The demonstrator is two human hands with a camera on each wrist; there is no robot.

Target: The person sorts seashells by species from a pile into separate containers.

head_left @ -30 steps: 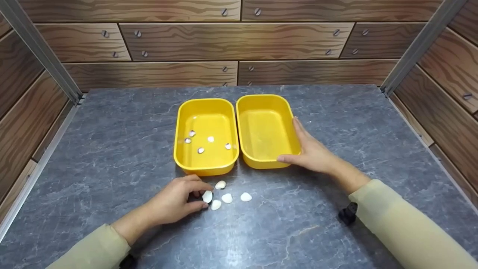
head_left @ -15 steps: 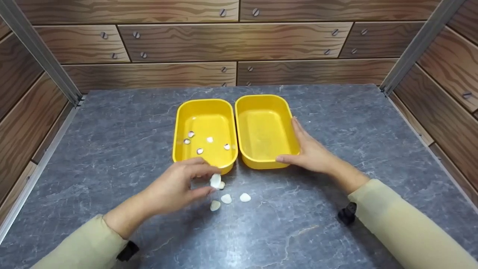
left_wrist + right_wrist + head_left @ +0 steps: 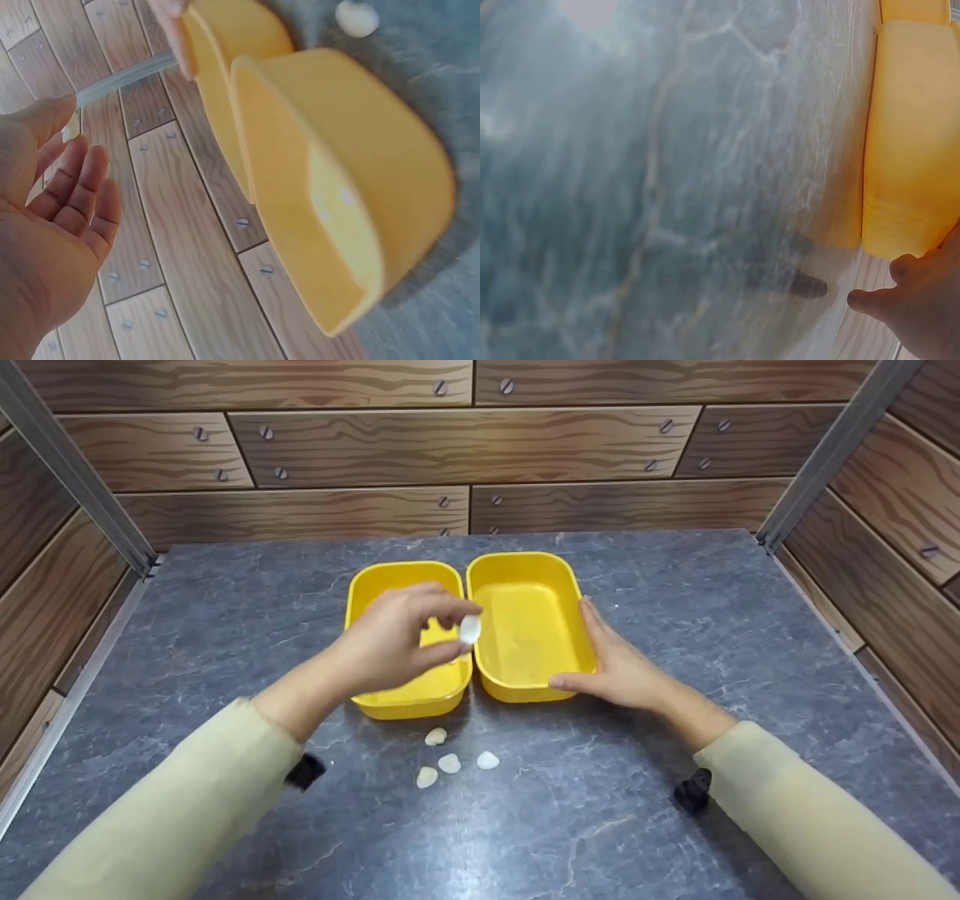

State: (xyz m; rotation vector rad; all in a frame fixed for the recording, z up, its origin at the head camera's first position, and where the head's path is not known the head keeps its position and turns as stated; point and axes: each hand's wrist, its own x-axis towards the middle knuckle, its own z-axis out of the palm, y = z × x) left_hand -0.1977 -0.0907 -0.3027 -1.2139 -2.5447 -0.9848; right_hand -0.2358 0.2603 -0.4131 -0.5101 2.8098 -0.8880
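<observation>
Glare whitens the near tabletop (image 3: 465, 840); the 2 wrist views look hazy.

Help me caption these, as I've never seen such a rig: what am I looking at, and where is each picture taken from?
There's no machine, just a person's bare left hand and right hand. The wide picture comes from a camera worn on the head, looking forward and down; each of the two smaller ones comes from a camera on one wrist. On the grey table stand a left tub and a right tub, both yellow. Four loose shells lie in front of them. The left hand pinches another shell between thumb and fingers, while the right hand rests against the right tub. Small pale spots show inside the left tub in the left wrist view.
</observation>
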